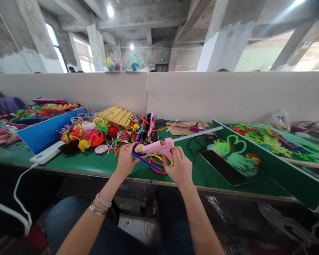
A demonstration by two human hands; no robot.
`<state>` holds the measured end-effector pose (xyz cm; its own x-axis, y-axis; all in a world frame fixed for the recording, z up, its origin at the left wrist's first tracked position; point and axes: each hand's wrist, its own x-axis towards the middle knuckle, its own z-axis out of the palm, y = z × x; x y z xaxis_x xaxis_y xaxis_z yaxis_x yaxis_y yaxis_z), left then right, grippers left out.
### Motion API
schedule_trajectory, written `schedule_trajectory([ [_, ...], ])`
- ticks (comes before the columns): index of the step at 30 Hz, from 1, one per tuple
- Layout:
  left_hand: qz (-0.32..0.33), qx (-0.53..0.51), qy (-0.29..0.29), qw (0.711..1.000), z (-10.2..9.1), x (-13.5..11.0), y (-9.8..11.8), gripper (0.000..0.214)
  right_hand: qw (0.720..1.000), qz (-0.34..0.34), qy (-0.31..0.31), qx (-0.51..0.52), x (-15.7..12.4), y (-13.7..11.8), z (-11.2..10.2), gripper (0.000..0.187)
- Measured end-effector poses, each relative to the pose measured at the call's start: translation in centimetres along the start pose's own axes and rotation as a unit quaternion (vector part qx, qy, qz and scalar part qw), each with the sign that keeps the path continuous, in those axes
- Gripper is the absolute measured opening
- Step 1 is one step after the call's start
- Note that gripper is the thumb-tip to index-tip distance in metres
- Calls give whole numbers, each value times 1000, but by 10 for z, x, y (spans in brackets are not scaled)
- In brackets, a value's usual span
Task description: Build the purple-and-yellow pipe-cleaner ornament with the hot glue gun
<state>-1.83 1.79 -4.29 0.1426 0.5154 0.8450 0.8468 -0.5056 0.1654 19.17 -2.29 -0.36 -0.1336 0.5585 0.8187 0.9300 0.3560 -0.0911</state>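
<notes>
My right hand (pixel 178 165) is wrapped round the handle of a pink hot glue gun (pixel 159 147), with a long pale glue stick (pixel 199 133) coming out of its back. The nozzle points left, at a yellowish piece (pixel 139 148) inside a purple pipe cleaner loop (pixel 146 161). My left hand (pixel 126 161) pinches this loop at its left side. Whether the nozzle touches the piece I cannot tell. Below the glue gun, scissors with red and yellow handles (pixel 158 164) lie on the green table (pixel 95 166), partly hidden by my hands.
Colourful pompoms and pipe cleaner pieces (pixel 87 136) are heaped at the left, near a yellow egg tray (pixel 117 116) and a white power strip (pixel 48 152). A black phone (pixel 222 168) lies at the right. Upright blue (pixel 50 131) and green (pixel 271 166) boards flank the workplace.
</notes>
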Motion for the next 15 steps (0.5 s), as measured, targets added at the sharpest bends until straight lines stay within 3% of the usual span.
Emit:
schedule_trajectory([
  [15, -6, -12, 0, 1000, 0, 0, 0, 45, 998, -35, 61, -5, 2, 2, -2, 17],
])
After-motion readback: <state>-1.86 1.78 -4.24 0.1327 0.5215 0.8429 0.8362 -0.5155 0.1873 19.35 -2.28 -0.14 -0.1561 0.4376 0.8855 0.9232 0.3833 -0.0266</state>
